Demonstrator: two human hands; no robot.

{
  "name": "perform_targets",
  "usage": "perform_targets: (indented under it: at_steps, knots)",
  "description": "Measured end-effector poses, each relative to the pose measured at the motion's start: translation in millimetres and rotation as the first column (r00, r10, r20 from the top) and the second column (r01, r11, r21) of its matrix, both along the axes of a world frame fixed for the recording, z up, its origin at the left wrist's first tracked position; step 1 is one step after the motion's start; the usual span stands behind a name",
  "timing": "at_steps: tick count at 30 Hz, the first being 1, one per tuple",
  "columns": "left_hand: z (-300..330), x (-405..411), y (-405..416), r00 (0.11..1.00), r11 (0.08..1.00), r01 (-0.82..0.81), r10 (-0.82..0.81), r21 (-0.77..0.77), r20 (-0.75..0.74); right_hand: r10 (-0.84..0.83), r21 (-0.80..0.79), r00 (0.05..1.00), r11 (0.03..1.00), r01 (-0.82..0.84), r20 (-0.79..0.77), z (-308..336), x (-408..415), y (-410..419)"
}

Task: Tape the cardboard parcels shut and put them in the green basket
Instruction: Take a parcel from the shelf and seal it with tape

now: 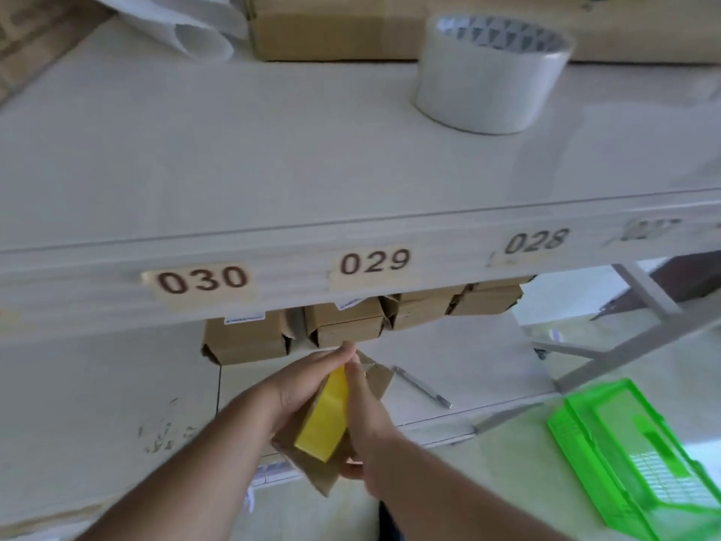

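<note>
Under the white shelf point(273, 181), at its left, the label 030 point(202, 279) sits above a row of cardboard parcels point(249, 341) on the lower shelf. Just right, the left hand point(300, 384) curls its fingers round the far side of a small open parcel point(331, 462) with a yellow item point(325, 419) inside. The right hand point(366, 419) grips the parcel's near side, thumb beneath. A pen point(423, 386) lies beyond. Above stands a clear tape roll point(491, 76). At far right sits the green basket point(632, 454).
</note>
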State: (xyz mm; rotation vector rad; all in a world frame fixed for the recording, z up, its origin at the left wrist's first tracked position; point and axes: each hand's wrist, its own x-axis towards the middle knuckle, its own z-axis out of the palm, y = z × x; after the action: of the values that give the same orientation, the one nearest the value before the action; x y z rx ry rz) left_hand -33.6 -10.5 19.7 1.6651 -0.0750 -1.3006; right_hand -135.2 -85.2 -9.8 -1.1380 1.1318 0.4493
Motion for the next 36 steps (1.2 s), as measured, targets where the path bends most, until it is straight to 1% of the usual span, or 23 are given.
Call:
perform_targets:
  at_steps: [1,2,3,4,6,8,10,11,13,15,17,18,20,21,23,25,27,29,31,32,33,34,36]
  knots:
    - [4.1,1.9,-1.3,0.994,0.998,0.046,-0.049,0.04,0.101,-0.086,0.006,0.996,0.996,0.086,0.005,-4.2,0.8,5.1]
    - [4.5,1.9,-0.1,0.974,0.993,0.067,-0.088,0.101,0.21,-0.137,0.002,0.991,0.991,0.137,-0.004,-11.1,1.9,9.0]
    - [7.4,-1.1,1.9,0.942,0.985,0.065,-0.113,0.161,0.316,-0.139,-0.016,0.99,0.99,0.139,-0.015,-14.7,2.4,12.6]
    - [6.4,-4.0,6.0,0.915,0.982,0.029,-0.102,0.188,0.391,-0.118,-0.043,0.993,0.992,0.117,-0.021,-15.1,2.5,14.7]
    - [8.5,-15.6,14.5,0.871,0.97,-0.018,-0.104,0.242,0.481,-0.078,-0.091,0.997,0.993,0.076,-0.017,-15.1,3.1,17.7]
    - [2.2,-26.1,22.9,0.82,0.959,-0.031,-0.138,0.283,0.556,-0.12,-0.077,0.993,0.99,0.119,-0.008,-11.1,2.7,18.9]
    - [0.4,-34.7,27.7,0.79,0.971,-0.039,-0.116,0.237,0.602,-0.171,-0.016,0.985,0.985,0.171,0.031,-10.1,-3.2,17.3]
    - [1.9,-37.3,28.9,0.783,0.976,-0.055,-0.089,0.211,0.616,-0.186,0.018,0.981,0.983,0.185,0.062,-9.6,-9.0,14.1]
    - [1.5,-38.7,32.6,0.767,0.981,-0.101,-0.031,0.168,0.641,-0.177,0.001,0.978,0.984,0.178,0.112,-17.5,-24.8,2.8]
    - [-1.6,-39.1,35.0,0.751,0.983,-0.108,-0.019,0.151,0.66,-0.168,-0.127,0.979,0.975,0.183,0.119,-35.0,-42.3,-17.1]
    - [-4.3,-40.0,35.6,0.749,0.985,-0.08,-0.043,0.154,0.661,-0.159,-0.318,0.982,0.93,0.184,0.104,-53.6,-56.2,-41.6]
    - [-6.2,-39.7,35.7,0.748,0.985,-0.085,-0.036,0.149,0.662,-0.121,-0.41,0.989,0.9,0.145,0.083,-59.7,-61.6,-55.5]
    - [-8.6,-38.6,37.0,0.746,0.983,-0.105,-0.023,0.152,0.666,-0.015,-0.564,1.0,0.826,0.009,-0.006,-68.4,-67.9,-84.5]
    - [-8.7,-39.0,37.7,0.746,0.981,-0.109,-0.025,0.159,0.666,0.043,-0.607,0.997,0.792,-0.07,-0.058,-72.2,-68.6,-98.5]
    - [-9.1,-40.4,37.7,0.749,0.978,-0.11,-0.034,0.176,0.661,0.154,-0.659,0.976,0.721,-0.217,-0.152,-83.7,-63.6,-123.9]
    - [-10.4,-40.4,35.1,0.757,0.974,-0.136,-0.015,0.18,0.653,0.234,-0.693,0.954,0.657,-0.297,-0.186,-99.7,-51.0,-146.3]
    - [-8.3,-41.1,31.1,0.772,0.968,-0.189,0.042,0.165,0.634,0.333,-0.71,0.912,0.579,-0.399,-0.241,-118.3,-38.3,-159.7]
    - [-6.8,-42.5,29.8,0.78,0.963,-0.219,0.077,0.156,0.622,0.441,-0.717,0.832,0.453,-0.53,-0.337,-132.9,-33.0,-163.1]
    - [-5.4,-43.5,30.0,0.772,0.963,-0.218,0.072,0.156,0.632,0.49,-0.734,0.764,0.311,-0.603,-0.42,-145.9,-32.5,-161.4]
    - [-5.7,-43.7,30.2,0.77,0.963,-0.221,0.075,0.154,0.634,0.492,-0.74,0.756,0.286,-0.609,-0.433,-151.4,-32.1,-161.1]
    - [-6.5,-43.6,30.4,0.768,0.961,-0.23,0.082,0.154,0.636,0.489,-0.74,0.761,0.296,-0.604,-0.426,-155.6,-31.2,-161.5]
    - [-5.6,-43.5,30.5,0.767,0.959,-0.238,0.088,0.155,0.635,0.484,-0.733,0.772,0.327,-0.596,-0.412,-157.2,-28.8,-162.1]
    - [-7.2,-43.7,30.9,0.762,0.958,-0.241,0.088,0.154,0.642,0.458,-0.7,0.813,0.443,-0.559,-0.359,-154.0,-23.3,-162.5]
